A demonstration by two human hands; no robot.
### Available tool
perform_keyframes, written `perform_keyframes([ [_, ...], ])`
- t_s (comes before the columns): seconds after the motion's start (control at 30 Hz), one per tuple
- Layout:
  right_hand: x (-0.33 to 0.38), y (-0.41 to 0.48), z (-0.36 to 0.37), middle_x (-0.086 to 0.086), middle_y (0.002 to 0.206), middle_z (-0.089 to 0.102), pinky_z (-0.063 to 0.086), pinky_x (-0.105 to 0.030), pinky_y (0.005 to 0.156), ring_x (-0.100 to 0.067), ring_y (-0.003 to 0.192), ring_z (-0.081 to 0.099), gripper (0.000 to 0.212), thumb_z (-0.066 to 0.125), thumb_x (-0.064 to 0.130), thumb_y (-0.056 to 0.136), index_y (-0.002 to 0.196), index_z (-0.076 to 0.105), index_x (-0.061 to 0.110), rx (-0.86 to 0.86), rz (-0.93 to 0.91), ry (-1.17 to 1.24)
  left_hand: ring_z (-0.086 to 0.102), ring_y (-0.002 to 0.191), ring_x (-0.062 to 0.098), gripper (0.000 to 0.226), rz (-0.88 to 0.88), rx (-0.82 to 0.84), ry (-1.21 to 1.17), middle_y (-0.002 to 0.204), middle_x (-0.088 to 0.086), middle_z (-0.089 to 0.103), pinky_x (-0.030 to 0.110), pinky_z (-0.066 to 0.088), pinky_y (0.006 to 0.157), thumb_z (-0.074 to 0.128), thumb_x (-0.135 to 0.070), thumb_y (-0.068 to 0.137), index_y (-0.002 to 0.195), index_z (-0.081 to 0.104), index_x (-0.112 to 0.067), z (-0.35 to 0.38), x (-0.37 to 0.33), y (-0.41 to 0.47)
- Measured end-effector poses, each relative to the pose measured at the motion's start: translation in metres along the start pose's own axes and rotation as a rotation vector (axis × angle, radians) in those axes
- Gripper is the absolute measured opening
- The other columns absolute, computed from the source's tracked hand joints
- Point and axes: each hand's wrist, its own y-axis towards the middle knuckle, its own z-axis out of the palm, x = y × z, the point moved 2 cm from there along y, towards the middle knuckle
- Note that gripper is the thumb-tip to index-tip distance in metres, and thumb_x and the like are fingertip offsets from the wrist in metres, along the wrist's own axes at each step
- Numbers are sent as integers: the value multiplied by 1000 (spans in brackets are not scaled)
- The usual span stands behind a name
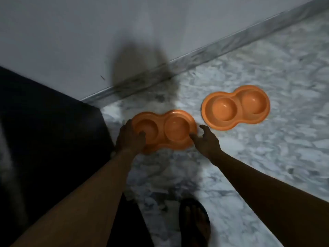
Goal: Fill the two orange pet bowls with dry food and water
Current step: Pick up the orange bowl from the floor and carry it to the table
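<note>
The thumb of the left hand (130, 138) was hooked over the rim into the left well of the near bowl (176, 130), and the rest of that hand curled round the bowl's left end, so it held the dish in a pinch. The right hand (207, 141) was spread and loose, holding nothing. Its forefinger lay at the bowl's right rim, though blur made it hard to tell whether it touched. Both wells looked dry and bare. The far bowl (235, 108), also unfilled, lay flat on the marble floor (267, 157), off to the right and apart from the first, near the wall (71, 32).

The step in hand seemed to be picking up or setting straight the near bowl. It would be done well by closing the right hand on the opposite end and keeping the dish level. A dark piece of furniture (44, 131) stood just left of it.
</note>
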Motion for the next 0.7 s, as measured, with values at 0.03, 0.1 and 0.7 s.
perform_keyframes([
  [0.03, -3, 11, 12, -20, 150, 48, 42, -51, 109, -39, 136, 48, 72, 62, 45, 96, 157, 34, 19, -21, -28, 4, 36, 140, 35, 72, -16, -12, -22, 159, 12, 26, 46, 35, 113, 51, -34, 96, 156, 15, -19, 8, 6, 10],
  [0.1, -6, 27, 30, -23, 147, 47, 45, -50, 104, -43, 131, 51, 71, 63, 40, 96, 157, 33, 18, -66, -43, -2, 39, 137, 37, 68, -44, -37, -59, 156, 14, 31, 47, 38, 110, 51, -28, 97, 155, 17, -21, 23, 14, 26],
  [0.7, 103, -216, -177, -10, 131, 64, 47, -44, 96, -31, 120, 59, 69, 72, 32, 88, 152, 46, 30, -281, -172, 109, 48, 131, 32, 57, 104, -359, -358, 144, 11, 50, 41, 38, 110, 45, -10, 89, 145, 46, -23, -112, -110, -226],
])
